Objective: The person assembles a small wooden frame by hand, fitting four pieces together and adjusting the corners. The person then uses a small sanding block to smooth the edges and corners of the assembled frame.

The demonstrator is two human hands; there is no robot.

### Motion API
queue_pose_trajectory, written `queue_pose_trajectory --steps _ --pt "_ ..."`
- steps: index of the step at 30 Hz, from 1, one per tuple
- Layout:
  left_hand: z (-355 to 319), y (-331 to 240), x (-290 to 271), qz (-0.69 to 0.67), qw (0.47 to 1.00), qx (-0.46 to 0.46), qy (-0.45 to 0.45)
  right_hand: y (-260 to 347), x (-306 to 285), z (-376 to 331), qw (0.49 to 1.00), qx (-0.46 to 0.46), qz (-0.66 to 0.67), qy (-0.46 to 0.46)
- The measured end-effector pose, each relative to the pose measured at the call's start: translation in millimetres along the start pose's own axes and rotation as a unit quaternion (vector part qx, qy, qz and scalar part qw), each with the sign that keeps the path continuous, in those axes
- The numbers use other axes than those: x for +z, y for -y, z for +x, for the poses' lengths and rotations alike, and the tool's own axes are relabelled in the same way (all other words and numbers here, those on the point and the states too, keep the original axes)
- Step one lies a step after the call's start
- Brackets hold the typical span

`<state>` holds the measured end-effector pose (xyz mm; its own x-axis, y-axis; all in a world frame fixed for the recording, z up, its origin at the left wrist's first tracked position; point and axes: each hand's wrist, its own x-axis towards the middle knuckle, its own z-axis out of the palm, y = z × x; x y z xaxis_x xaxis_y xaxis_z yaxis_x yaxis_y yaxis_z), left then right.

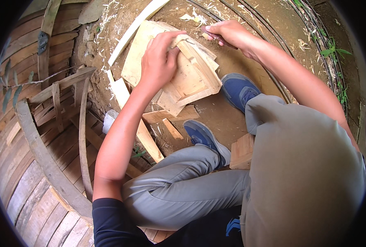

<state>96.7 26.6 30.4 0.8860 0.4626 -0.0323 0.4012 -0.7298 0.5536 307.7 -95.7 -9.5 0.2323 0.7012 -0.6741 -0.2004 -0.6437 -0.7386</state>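
Boards (135,61) on bare dirt (212,113) lay beneath a pale wooden frame (201,68), its upper edge held by the person's left hand (161,53). The right hand (231,35) gripped a small dark object (214,36) nearby.

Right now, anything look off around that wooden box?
Nothing clearly broken, just untidy: pale wood shavings litter the dirt beyond the wooden box, and a loose wood scrap lies askew by the nearer blue shoe, apart from the box the left hand grips.
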Motion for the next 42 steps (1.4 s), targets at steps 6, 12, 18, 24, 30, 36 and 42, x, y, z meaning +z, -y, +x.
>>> queue_pose_trajectory --steps 6,12,18,24,30,36,42 --pt "-0.6 8.3 -20.3 -0.155 0.985 0.045 -0.056 -2.4 -5.5 14.9 0.999 -0.033 -0.014 -0.007" --pt "-10.3 18.0 -22.6 -0.182 0.97 0.104 -0.12 10.6 -6.2 10.7 0.998 -0.064 0.024 -0.012" --pt "-20.3 33.4 -22.7 -0.204 0.963 0.09 -0.149 13.7 -3.6 9.2 0.997 -0.081 -0.013 -0.011" --pt "-22.4 37.3 -26.5 -0.172 0.964 0.126 -0.158 14.1 -1.5 4.6 0.997 -0.073 -0.01 0.007" --pt "-22.4 39.2 -28.9 -0.129 0.969 0.143 -0.157 16.7 -0.3 1.3 0.997 -0.076 -0.008 0.009" --pt "-18.8 34.1 -30.7 -0.101 0.97 0.146 -0.166 19.6 -7.6 1.4 0.997 -0.061 -0.002 0.049" --pt "-13.3 22.8 -37.9 -0.08 0.986 0.052 -0.14 8.6 -4.8 12.2 0.996 -0.084 -0.006 0.006"
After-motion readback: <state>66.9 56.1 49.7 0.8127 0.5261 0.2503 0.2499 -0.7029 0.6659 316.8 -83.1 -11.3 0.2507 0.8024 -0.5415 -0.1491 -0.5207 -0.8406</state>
